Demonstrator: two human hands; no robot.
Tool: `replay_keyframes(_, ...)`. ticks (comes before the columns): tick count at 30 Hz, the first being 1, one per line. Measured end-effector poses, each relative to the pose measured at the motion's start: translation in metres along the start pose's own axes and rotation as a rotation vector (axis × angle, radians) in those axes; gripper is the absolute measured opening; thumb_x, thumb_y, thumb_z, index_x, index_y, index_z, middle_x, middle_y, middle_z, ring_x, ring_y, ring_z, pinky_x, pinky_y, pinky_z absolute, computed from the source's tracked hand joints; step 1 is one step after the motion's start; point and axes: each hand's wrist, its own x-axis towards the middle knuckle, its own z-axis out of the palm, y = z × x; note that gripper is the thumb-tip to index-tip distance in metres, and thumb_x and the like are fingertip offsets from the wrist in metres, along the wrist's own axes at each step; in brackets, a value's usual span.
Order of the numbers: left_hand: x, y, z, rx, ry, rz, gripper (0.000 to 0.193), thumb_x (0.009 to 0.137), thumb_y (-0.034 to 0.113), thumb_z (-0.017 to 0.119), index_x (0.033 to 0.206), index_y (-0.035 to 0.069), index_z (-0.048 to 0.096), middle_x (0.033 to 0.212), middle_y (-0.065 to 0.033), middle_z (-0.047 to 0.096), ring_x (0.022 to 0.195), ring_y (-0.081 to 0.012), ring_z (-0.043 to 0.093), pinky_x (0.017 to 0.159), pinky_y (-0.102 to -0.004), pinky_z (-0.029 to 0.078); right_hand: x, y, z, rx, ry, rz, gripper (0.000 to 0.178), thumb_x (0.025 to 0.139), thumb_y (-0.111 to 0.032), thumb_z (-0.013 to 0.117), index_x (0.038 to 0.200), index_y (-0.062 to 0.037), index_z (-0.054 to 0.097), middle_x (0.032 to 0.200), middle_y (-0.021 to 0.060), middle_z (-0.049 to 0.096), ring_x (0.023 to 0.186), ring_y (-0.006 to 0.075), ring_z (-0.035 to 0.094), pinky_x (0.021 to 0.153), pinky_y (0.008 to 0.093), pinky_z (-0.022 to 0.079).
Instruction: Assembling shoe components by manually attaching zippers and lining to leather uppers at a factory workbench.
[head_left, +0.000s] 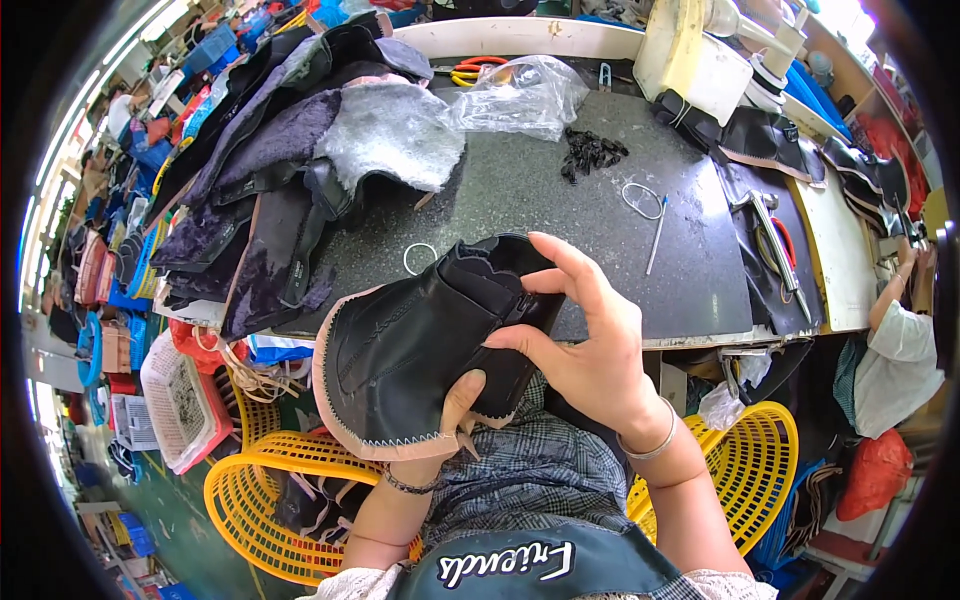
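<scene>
A black boot upper (410,345) with a beige, zigzag-stitched lower edge is held up in front of me, above the table's near edge. My left hand (462,405) grips it from below, with the thumb on the outside and the other fingers hidden behind it. At its top opening, my right hand (592,325) is closed on the side by the zip, thumb on the front and fingers at the rim. Whether the right fingers pinch a zip pull is too small to tell.
Fur-lined pieces (270,150) are heaped at the table's left. On the dark tabletop (700,270) lie a clear plastic bag (530,95), black scraps (592,152) and a hammer (775,240). Yellow baskets (225,500) flank my lap. Another person's arm (893,290) shows at far right.
</scene>
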Motion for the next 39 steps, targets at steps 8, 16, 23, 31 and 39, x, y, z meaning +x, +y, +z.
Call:
replay_keyframes(8, -0.001, -0.004, -0.005, 0.034, 0.05, -0.064, 0.057, 0.084, 0.006, 0.07, 0.135, -0.002, 0.046, 0.13, -0.014, 0.055, 0.119, -0.024, 0.054, 0.103, -0.0356, 0.042, -0.002, -0.006, 0.008, -0.086, 0.072, 0.011, 0.083, 0.062, -0.005, 0.087, 0.135, 0.0011, 0.046, 0.087, 0.0107, 0.069, 0.082, 0.0153, 0.068, 0.072, 0.0258, 0.054)
replay_keyframes(16, 0.011, 0.006, 0.003, 0.257, -0.045, 0.14, 0.053, 0.086, 0.009, 0.069, 0.133, -0.002, 0.048, 0.128, -0.0133, 0.057, 0.118, -0.0224, 0.056, 0.102, -0.0337, 0.043, 0.006, -0.001, -0.001, 0.009, -0.08, -0.054, 0.072, 0.065, -0.015, 0.085, 0.129, -0.0011, 0.052, 0.089, 0.0124, 0.068, 0.078, 0.0255, 0.061, 0.074, 0.032, 0.051)
replay_keyframes(23, 0.01, -0.004, -0.004, 0.181, -0.041, 0.415, 0.059, 0.075, 0.018, 0.077, 0.127, 0.001, 0.054, 0.127, -0.014, 0.058, 0.114, -0.0285, 0.057, 0.102, -0.0392, 0.041, 0.008, 0.03, 0.023, 0.076, 0.212, 0.061, 0.04, 0.068, -0.004, 0.081, 0.105, 0.0015, 0.066, 0.085, 0.0119, 0.066, 0.078, 0.0241, 0.061, 0.071, 0.032, 0.05)
replay_keyframes(31, 0.002, 0.029, 0.003, -0.121, 0.034, 0.211, 0.055, 0.094, 0.005, 0.055, 0.142, -0.002, 0.03, 0.139, -0.0133, 0.046, 0.126, -0.0227, 0.046, 0.108, -0.0377, 0.035, 0.007, -0.052, 0.008, -0.288, -0.213, -0.357, 0.088, 0.087, -0.056, 0.053, 0.143, 0.0078, 0.03, 0.148, 0.0269, 0.032, 0.14, 0.0379, 0.028, 0.115, 0.0496, 0.016)
replay_keyframes(39, 0.027, 0.015, -0.007, 0.322, 0.116, 0.441, 0.013, 0.089, 0.007, 0.062, 0.098, -0.003, 0.062, 0.077, -0.004, 0.067, 0.071, -0.0079, 0.058, 0.06, -0.025, 0.045, 0.07, -0.03, 0.081, -0.286, -0.439, -0.023, 0.05, 0.096, -0.044, 0.046, 0.101, 0.0031, 0.062, 0.079, 0.0199, 0.067, 0.08, 0.0395, 0.066, 0.085, 0.0455, 0.048)
